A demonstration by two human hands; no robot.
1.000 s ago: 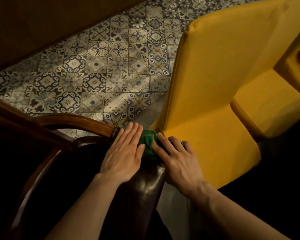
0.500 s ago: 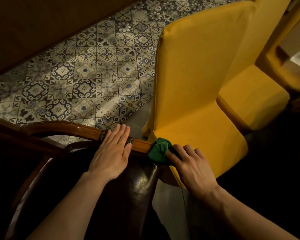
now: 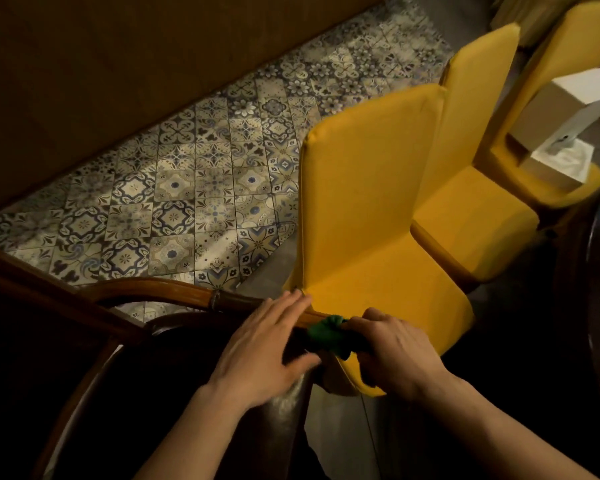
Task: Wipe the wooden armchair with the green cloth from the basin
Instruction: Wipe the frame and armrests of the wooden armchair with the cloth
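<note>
Right hand (image 3: 400,351): you are squeezing the green cloth (image 3: 326,336) on the wooden top rail (image 3: 187,294).
Left hand (image 3: 267,351): you are resting it flat and open, just left of the cloth.
Rail: it is running left, past your left hand.

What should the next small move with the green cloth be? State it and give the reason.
Probably draw the green cloth leftward along the wooden top rail of the armchair. The right hand grips the bunched cloth at the rail's right end, next to the yellow chair, while the left hand lies flat on the backrest, steadying it. The long curved stretch of rail to the left lies beyond the cloth.
</note>
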